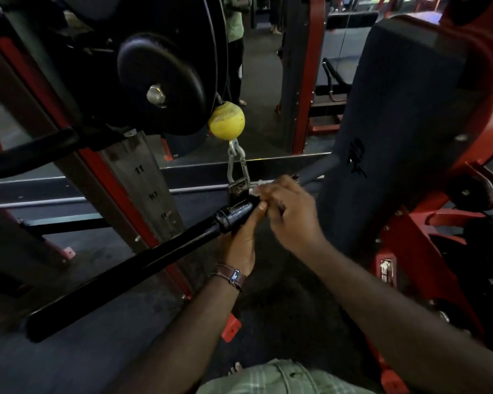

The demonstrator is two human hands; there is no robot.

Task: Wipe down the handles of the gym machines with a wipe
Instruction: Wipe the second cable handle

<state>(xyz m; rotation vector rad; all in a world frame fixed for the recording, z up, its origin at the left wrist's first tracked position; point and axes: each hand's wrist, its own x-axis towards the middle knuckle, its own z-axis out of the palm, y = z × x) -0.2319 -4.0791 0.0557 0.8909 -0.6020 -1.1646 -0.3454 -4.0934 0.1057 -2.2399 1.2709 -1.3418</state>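
A long black bar handle [131, 268] hangs from a steel carabiner [237, 172] under a yellow ball stopper [227, 120]. My left hand [241, 237] grips the bar from below at its thick central collar, thumb over the top. My right hand [289, 211] sits just right of the collar, its fingers curled round a small white wipe [256, 190] that it presses on the bar. Most of the wipe is hidden under the fingers. The bar's right half [313, 173] runs on behind the black seat pad.
A big black pulley wheel [165, 83] and a red frame with a numbered steel post [151, 191] stand at left. A black seat pad [396, 132] on a red frame fills the right. A mirror behind shows a standing person [235, 24]. Dark rubber floor lies below.
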